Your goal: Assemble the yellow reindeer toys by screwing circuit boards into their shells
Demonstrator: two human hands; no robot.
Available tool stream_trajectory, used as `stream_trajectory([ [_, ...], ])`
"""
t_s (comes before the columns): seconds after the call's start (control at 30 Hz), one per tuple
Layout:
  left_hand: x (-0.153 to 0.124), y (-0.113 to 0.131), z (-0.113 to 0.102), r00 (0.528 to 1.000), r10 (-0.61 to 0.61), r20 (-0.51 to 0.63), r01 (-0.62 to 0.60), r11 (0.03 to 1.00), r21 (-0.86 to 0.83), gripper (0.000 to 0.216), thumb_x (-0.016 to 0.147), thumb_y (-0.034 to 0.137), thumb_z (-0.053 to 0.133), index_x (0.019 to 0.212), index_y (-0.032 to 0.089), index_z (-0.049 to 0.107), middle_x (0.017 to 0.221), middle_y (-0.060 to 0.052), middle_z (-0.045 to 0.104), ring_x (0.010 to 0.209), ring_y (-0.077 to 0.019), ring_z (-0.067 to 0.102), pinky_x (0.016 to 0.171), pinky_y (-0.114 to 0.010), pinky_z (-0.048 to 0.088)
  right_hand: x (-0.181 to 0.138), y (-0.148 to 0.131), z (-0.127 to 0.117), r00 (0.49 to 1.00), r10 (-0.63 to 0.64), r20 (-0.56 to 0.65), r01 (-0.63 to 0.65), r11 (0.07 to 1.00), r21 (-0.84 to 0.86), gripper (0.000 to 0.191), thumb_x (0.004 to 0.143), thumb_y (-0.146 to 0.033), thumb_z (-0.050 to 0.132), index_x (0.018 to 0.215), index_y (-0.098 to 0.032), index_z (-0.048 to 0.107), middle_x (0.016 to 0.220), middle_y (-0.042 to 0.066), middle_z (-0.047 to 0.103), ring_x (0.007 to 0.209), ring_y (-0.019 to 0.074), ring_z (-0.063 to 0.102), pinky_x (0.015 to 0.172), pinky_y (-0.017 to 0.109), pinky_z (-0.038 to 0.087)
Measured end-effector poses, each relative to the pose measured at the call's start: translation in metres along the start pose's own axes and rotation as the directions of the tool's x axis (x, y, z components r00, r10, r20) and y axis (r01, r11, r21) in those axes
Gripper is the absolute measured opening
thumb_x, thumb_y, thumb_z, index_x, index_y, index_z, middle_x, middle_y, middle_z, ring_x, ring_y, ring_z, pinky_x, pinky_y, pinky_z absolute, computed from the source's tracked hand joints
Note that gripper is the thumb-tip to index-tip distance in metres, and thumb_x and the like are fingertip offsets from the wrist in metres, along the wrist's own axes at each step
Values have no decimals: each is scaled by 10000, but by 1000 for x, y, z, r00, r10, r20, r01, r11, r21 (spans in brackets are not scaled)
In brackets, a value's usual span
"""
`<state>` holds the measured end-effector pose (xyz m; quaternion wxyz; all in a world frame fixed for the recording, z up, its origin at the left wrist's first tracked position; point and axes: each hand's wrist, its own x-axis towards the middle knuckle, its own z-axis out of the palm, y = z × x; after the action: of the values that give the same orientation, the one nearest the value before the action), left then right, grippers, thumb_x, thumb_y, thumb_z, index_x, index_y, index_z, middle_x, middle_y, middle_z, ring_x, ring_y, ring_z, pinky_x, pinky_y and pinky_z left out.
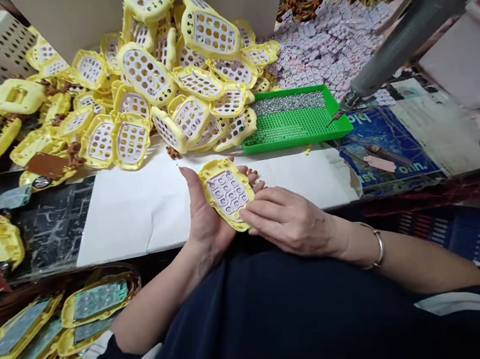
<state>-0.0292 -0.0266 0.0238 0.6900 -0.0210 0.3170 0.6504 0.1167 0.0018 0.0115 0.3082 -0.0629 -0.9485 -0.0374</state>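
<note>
In front of my body I hold a yellow plastic toy phone shell [229, 192], its inner side facing up. A pale button pad with round bumps lies inside it. My left hand [208, 216] supports the shell from the left and beneath, thumb along its left side. My right hand [290, 217] is at the lower right edge, its fingertips pressed on the shell and pad. What the fingertips may pinch there is hidden. Small brown pieces [251, 172] show by my left fingertips behind the shell.
Yellow shells with white grids [148, 78] are heaped behind the white work sheet [120, 213]. A green tray [298, 139] holds small metal screws. A hanging screwdriver [355, 96] points down at its right end. Pale button pads [331, 39] lie behind; finished-looking shells with circuit boards [22, 341] lie lower left.
</note>
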Motion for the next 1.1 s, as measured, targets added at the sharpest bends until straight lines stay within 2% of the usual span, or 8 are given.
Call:
stream_trajectory([
  [0.27, -5, 14, -3, 999, 35, -33, -35, 999, 0, 764, 872, 748, 185, 1034, 171, 660, 768, -69, 700, 725, -225, 693, 804, -412, 562, -7, 1, 5, 989, 95, -116, -84, 992, 94, 173, 893, -187, 583, 1054, -187, 645, 969, 27, 741, 952, 157, 616, 946, 405, 477],
  [0.47, 7, 47, -15, 939, 343, -20, -338, 933, 125, 704, 922, 669, 167, 938, 190, 683, 714, -63, 698, 656, -188, 684, 742, -323, 579, -38, 13, 9, 853, 521, 25, -516, 850, -104, 591, 864, -581, 522, 1205, -101, 575, 1260, 230, 594, 1199, 343, 506, 967, 558, 439],
  [0.6, 12, 50, -22, 962, 251, -105, -224, 950, 218, 719, 906, 692, 200, 942, 157, 679, 679, -81, 696, 632, -205, 697, 696, -334, 591, -51, 13, 25, 808, 580, 102, -557, 809, -188, 506, 856, -574, 537, 1077, -131, 639, 1308, 214, 574, 1296, 381, 435, 1037, 611, 365],
  [0.7, 8, 44, -24, 971, 179, -157, -144, 966, 214, 723, 894, 704, 256, 972, 118, 673, 676, -94, 696, 710, -233, 724, 770, -371, 592, -44, 14, 28, 766, 641, 46, -641, 767, -19, 341, 855, -475, 599, 958, -154, 653, 1133, 169, 674, 1148, 325, 575, 956, 538, 477],
  [0.8, 1, 38, -24, 968, 129, -217, -86, 977, 197, 709, 896, 692, 291, 972, 96, 666, 688, -105, 701, 740, -249, 731, 810, -406, 588, -31, 14, 27, 630, 770, 104, -749, 566, 346, 283, 865, -393, 609, 1034, -165, 609, 981, 109, 717, 921, 227, 682, 801, 398, 577],
  [0.87, -3, 34, -23, 967, 106, -231, -69, 984, 162, 712, 898, 691, 284, 959, 92, 665, 702, -108, 706, 749, -251, 731, 821, -414, 586, -22, 10, 27, 549, 796, 255, -721, 298, 625, 317, 896, -379, 565, 1140, -177, 547, 996, 87, 722, 861, 179, 705, 737, 323, 596],
  [1.0, -5, 24, -18, 961, 91, -260, -77, 995, 64, 717, 913, 680, 236, 894, 108, 667, 673, -95, 696, 795, -249, 730, 851, -406, 575, -12, -4, 30, 575, 620, 534, -513, -235, 826, 419, 950, -381, 462, 1334, -225, 399, 1213, 109, 661, 892, 142, 706, 751, 307, 611],
  [1.1, -4, 18, -16, 962, 80, -259, -78, 997, 19, 701, 913, 675, 254, 885, 112, 671, 681, -95, 698, 787, -244, 726, 863, -400, 566, -10, -10, 31, 608, 569, 554, -471, -303, 828, 560, 915, -362, 539, 1423, -293, 313, 1382, 99, 554, 1080, 152, 656, 920, 358, 568],
])
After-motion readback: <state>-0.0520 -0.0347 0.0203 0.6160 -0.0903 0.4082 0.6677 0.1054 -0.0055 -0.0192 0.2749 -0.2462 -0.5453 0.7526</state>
